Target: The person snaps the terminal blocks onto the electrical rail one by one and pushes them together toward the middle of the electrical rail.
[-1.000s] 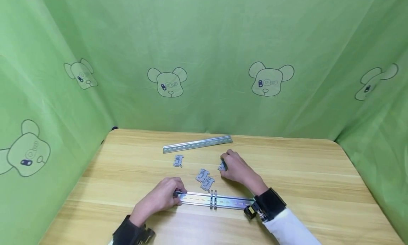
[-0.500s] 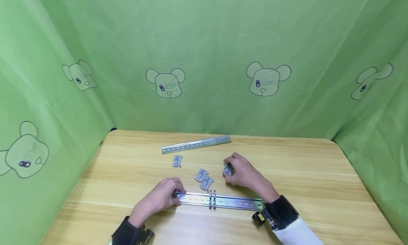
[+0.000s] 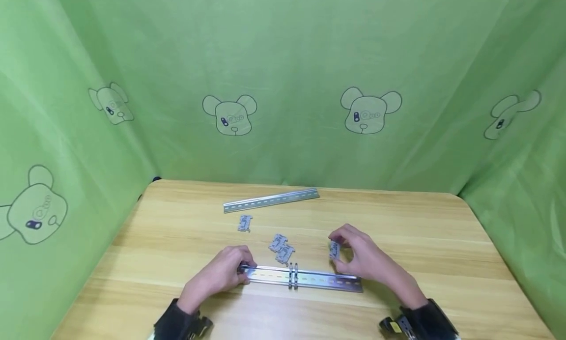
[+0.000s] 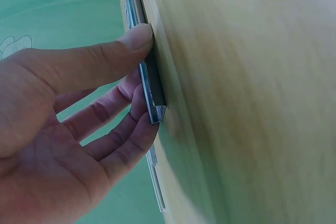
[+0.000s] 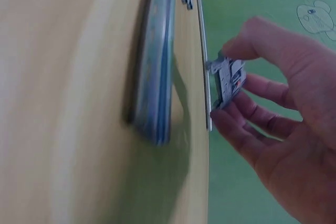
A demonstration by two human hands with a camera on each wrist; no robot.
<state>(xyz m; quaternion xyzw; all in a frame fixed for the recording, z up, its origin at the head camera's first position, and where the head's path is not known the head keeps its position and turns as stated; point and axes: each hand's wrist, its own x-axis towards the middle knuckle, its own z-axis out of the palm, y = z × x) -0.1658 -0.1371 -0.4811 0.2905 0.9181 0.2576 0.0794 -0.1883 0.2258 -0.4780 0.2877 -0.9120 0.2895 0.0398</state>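
Presumably for steadiness, the left grip [image 3: 223, 270] pinched the nearer DIN rail [image 3: 316, 278]. The right grip [image 3: 364, 255] pinched a terminal block [image 3: 334, 250].

The left grip [image 4: 47, 145] pinches a metal rail [image 4: 151, 82] near one end, over a wooden tabletop [image 4: 252, 98].

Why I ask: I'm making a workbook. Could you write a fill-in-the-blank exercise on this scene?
1. The left hand grips one ____ of the nearer metal rail.
2. The right hand pinches a grey piece between thumb and ____.
3. Upright pieces on that rail number ____.
4. Loose grey pieces on the table number ____.

Missing words: end; fingers; two; three.
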